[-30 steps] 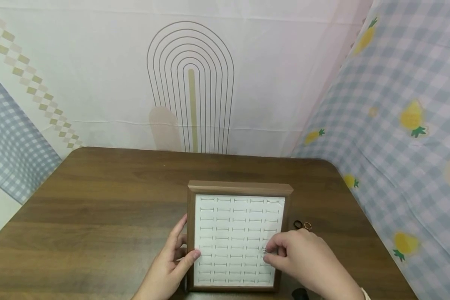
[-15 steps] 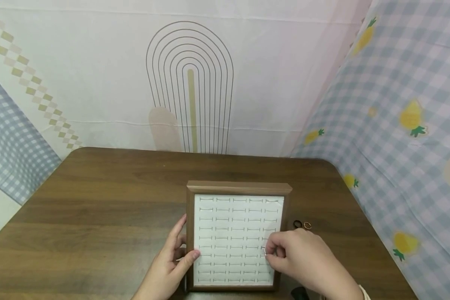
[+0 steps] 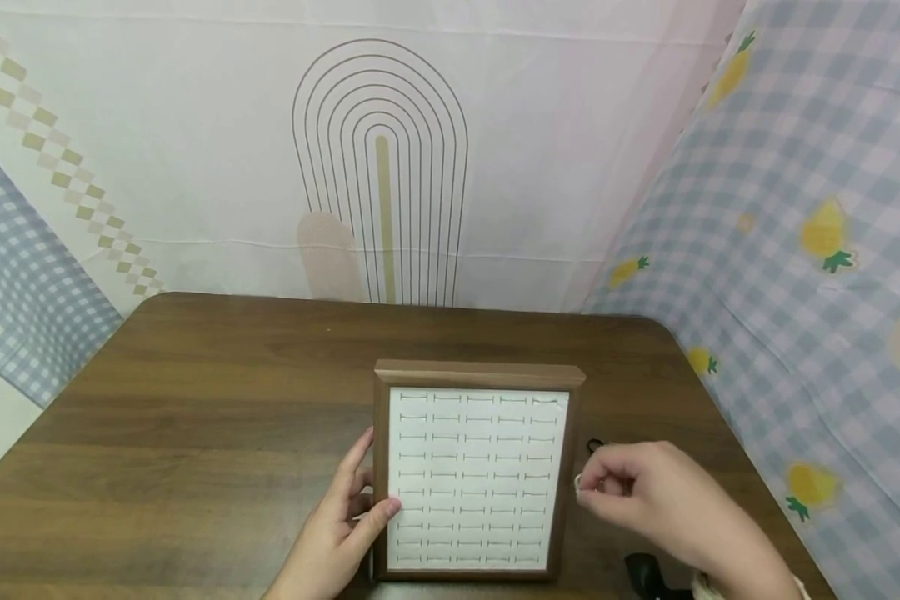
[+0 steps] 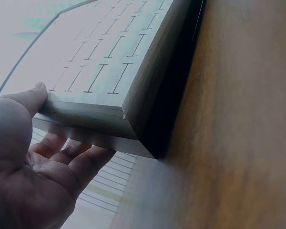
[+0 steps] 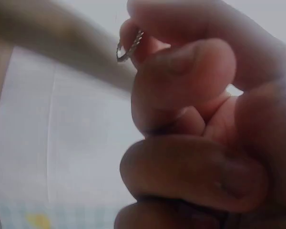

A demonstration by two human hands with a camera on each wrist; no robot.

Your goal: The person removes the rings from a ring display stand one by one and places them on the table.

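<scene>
A wood-framed ring display (image 3: 476, 483) with rows of slits in its white pad stands tilted on the table. My left hand (image 3: 337, 521) grips its left edge, thumb on the front and fingers behind; the left wrist view shows the same hold on the frame (image 4: 81, 112). Just off the display's right edge, my right hand (image 3: 660, 496) pinches a silver ring (image 3: 578, 485) between thumb and index finger. In the right wrist view, that ring (image 5: 130, 47) has a twisted, rope-like band. Beyond the right hand lies a black ring (image 3: 593, 446), partly covered.
The brown wooden table (image 3: 217, 433) reaches back to a white patterned cloth (image 3: 540, 167). A blue checked cloth (image 3: 780, 333) with fruit prints hangs at the right. Below the right wrist is a black object (image 3: 645, 575), partly cut off.
My right hand has drawn back rightward from the display's right column, still pinching the ring. It now hides the gold ring on the table. The left hand and display stay put.
</scene>
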